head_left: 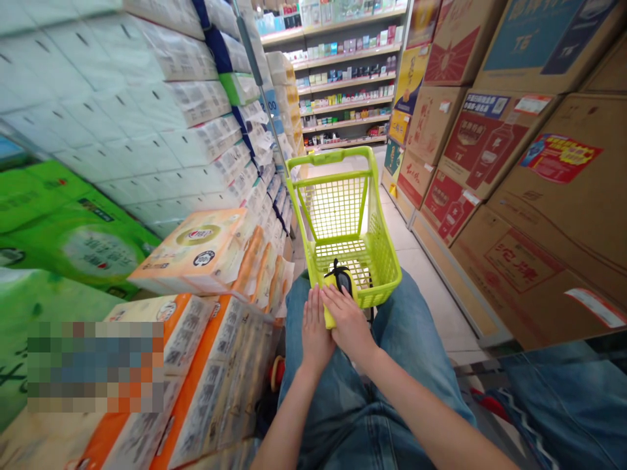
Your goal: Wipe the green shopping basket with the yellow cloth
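A lime-green plastic shopping cart (343, 215) stands in the aisle right in front of my knees, its basket holding nothing. At its near rim sits a yellow piece with a black knob (340, 277). My left hand (315, 329) lies flat beside that piece, fingers stretched out and together, resting on my jeans. My right hand (349, 321) lies over the yellow piece, fingers extended toward the black knob, not wrapped around it. The two hands touch side by side.
Stacked packs of tissue and toilet paper (196, 261) fill the shelves on the left, close to my leg. Large brown cartons (529, 196) are piled along the right. The tiled aisle (421, 261) runs ahead to shelves of small goods (347, 85).
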Tool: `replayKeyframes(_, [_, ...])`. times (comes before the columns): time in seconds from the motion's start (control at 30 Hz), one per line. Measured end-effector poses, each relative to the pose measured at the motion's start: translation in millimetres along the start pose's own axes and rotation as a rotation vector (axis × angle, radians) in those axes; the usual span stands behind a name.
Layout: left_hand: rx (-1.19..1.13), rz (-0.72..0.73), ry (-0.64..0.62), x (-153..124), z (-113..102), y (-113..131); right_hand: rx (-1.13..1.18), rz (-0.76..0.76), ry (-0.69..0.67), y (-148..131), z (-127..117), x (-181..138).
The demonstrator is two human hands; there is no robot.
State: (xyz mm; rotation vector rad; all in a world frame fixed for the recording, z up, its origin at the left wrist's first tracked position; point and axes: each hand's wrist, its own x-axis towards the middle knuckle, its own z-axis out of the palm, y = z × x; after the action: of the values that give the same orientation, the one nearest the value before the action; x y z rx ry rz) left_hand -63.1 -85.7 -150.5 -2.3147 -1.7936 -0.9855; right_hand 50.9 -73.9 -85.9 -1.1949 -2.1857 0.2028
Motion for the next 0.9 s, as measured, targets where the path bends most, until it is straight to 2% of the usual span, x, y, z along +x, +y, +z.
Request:
replayKeyframes(0.13, [-0.004, 0.007, -0.020, 0, 1, 2, -0.049, -0.033, -0.027, 17, -12, -15])
replayKeyframes(0.3, [-0.004, -0.012, -0.017, 2, 0, 5, -0.173, -0.026, 0.020, 55, -31, -44])
replayKeyframes(0.47, [-0.005, 0.001, -0.004, 3, 0, 5, -0.191, 0.046, 0.110, 101, -62, -69])
replayKeyframes(0.57, [-0.011, 0.006, 0.009, 3, 2, 5, -0.164, 0.093, 0.146, 114, -72, -74])
replayKeyframes(0.7, [-0.030, 0.007, 0.028, 3, 3, 5, -0.120, 0.152, 0.186, 101, -63, -69])
replayKeyframes(0.8, [-0.038, 0.007, 0.038, 3, 4, 4, -0.099, 0.161, 0.188, 74, -46, -59])
replayKeyframes(0.9, [-0.043, 0.011, 0.026, 3, 4, 3, -0.081, 0.126, 0.131, 42, -27, -42])
